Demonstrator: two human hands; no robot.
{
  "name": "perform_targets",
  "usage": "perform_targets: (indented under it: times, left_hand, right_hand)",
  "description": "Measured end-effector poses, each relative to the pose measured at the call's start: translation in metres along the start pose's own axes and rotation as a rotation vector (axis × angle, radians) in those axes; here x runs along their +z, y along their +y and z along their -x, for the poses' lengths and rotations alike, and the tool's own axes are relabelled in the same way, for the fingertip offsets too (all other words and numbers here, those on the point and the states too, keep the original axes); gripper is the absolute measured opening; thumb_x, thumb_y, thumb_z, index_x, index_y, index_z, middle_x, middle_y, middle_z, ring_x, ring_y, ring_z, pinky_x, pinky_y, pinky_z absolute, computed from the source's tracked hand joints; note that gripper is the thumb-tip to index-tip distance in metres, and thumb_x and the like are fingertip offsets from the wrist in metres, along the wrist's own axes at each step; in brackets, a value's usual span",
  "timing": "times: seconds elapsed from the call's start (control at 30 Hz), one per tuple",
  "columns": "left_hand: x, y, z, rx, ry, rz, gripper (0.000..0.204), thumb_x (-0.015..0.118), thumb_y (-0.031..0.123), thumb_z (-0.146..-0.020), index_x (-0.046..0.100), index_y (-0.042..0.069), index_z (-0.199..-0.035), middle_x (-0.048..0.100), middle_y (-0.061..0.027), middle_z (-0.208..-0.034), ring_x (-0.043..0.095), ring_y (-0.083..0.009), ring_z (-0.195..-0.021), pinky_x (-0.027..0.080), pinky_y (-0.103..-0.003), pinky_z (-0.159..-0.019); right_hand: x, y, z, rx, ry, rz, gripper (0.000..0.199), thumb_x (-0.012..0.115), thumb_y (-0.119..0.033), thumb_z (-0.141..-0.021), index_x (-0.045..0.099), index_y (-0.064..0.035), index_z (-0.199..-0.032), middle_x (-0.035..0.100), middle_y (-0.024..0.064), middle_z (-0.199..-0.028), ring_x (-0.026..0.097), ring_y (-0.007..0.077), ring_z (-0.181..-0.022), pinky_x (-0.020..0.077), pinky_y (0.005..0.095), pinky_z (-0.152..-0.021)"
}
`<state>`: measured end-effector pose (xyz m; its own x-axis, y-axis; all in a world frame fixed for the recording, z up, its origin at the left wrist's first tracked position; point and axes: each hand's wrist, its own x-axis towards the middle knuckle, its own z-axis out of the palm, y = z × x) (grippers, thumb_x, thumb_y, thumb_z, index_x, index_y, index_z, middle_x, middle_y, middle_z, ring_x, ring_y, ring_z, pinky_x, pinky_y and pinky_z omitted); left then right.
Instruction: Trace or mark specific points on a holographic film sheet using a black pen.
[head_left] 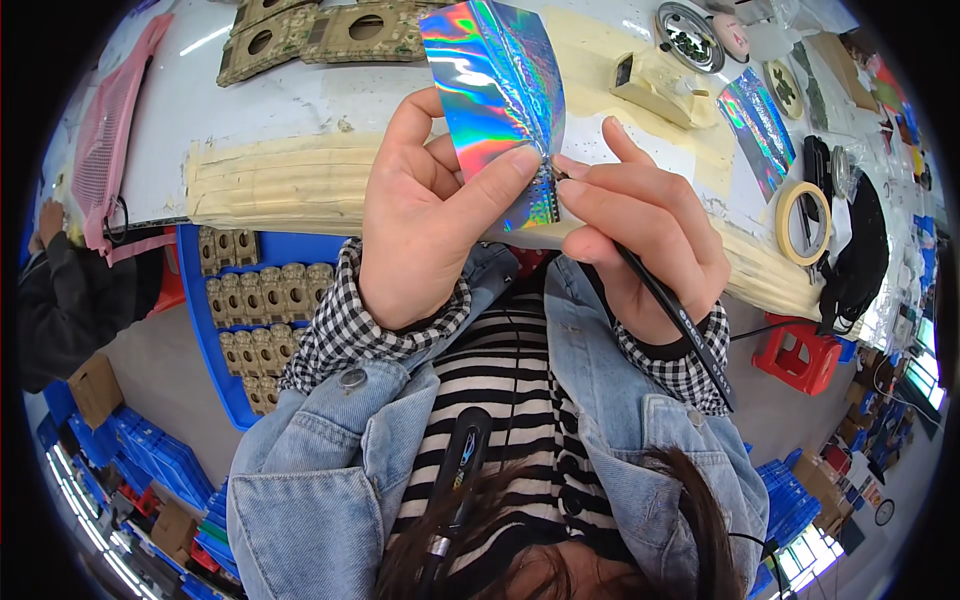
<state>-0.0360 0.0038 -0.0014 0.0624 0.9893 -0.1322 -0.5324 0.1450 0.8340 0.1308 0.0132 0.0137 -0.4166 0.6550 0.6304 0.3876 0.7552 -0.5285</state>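
Observation:
A shiny rainbow holographic sheet (495,80) is raised over the front edge of the table, bent along its length. My left hand (425,200) grips it from the left, thumb pressed on its face and fingers behind. Small marks in rows run down the sheet's right part, too fine to make out. My right hand (650,220) is closed around slim black tweezers (665,290), whose rear end points down to the right. The fingertips meet the sheet's right edge beside my left thumb. The working tip of the tweezers is mostly hidden by my fingers.
Camouflage-patterned pieces with round holes (365,30) lie at the back left; a blue tray (215,350) below holds several more. Rightward are a cream dispenser-like block (655,90), a round dish (690,40), another holographic sheet (757,125), a tape roll (803,222) and a red stool (800,355).

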Motion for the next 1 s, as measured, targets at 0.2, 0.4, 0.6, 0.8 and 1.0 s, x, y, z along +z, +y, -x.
perform_targets:
  times: [0.2,0.4,0.6,0.8,1.0]
  left_hand:
    - [-0.0010,0.0020,-0.0009,-0.089,-0.018,0.056,0.043,0.061,-0.001,-0.083,0.036,-0.001,-0.118,0.063,-0.0140,-0.099,0.063,-0.0150,-0.087,0.053,-0.025,-0.073]
    - [0.0019,0.0001,-0.0016,-0.141,0.002,0.182,0.041,0.061,0.002,-0.084,0.037,0.000,-0.118,0.064,-0.0128,-0.099,0.064,-0.0154,-0.085,0.052,-0.026,-0.074]
    - [-0.0003,0.0004,-0.0012,-0.167,-0.015,0.172,0.040,0.060,0.003,-0.085,0.038,0.000,-0.119,0.063,-0.0127,-0.099,0.063,-0.0154,-0.087,0.051,-0.026,-0.074]
    - [0.0012,0.0000,-0.0010,-0.167,-0.005,0.197,0.039,0.059,0.002,-0.085,0.038,0.000,-0.119,0.063,-0.0132,-0.101,0.063,-0.0159,-0.088,0.052,-0.027,-0.075]
    - [0.0007,0.0003,-0.0005,-0.167,-0.011,0.197,0.039,0.058,0.003,-0.086,0.038,0.000,-0.119,0.063,-0.0133,-0.100,0.063,-0.0162,-0.088,0.052,-0.027,-0.075]
  right_hand:
    - [0.0032,0.0004,0.0025,-0.062,0.018,0.055,0.030,0.075,-0.021,-0.067,0.066,-0.0035,-0.090,0.064,0.0102,-0.088,0.064,0.0233,-0.082,0.0505,0.0456,-0.087]
    - [0.0029,0.0000,0.0021,-0.130,0.005,0.087,0.033,0.076,-0.020,-0.066,0.065,-0.0020,-0.091,0.064,0.0125,-0.089,0.065,0.0250,-0.086,0.0510,0.0476,-0.085]
    - [0.0021,-0.0001,0.0026,-0.142,-0.002,0.098,0.033,0.076,-0.020,-0.067,0.065,-0.0023,-0.092,0.063,0.0123,-0.089,0.065,0.0250,-0.088,0.0512,0.0477,-0.085]
    - [0.0030,0.0002,0.0037,-0.135,0.010,0.089,0.031,0.075,-0.021,-0.068,0.065,-0.0027,-0.092,0.064,0.0119,-0.089,0.065,0.0248,-0.088,0.0511,0.0478,-0.085]
    - [0.0024,0.0005,0.0034,-0.141,0.009,0.085,0.031,0.074,-0.022,-0.068,0.065,-0.0025,-0.092,0.064,0.0121,-0.089,0.065,0.0248,-0.088,0.0509,0.0477,-0.086]
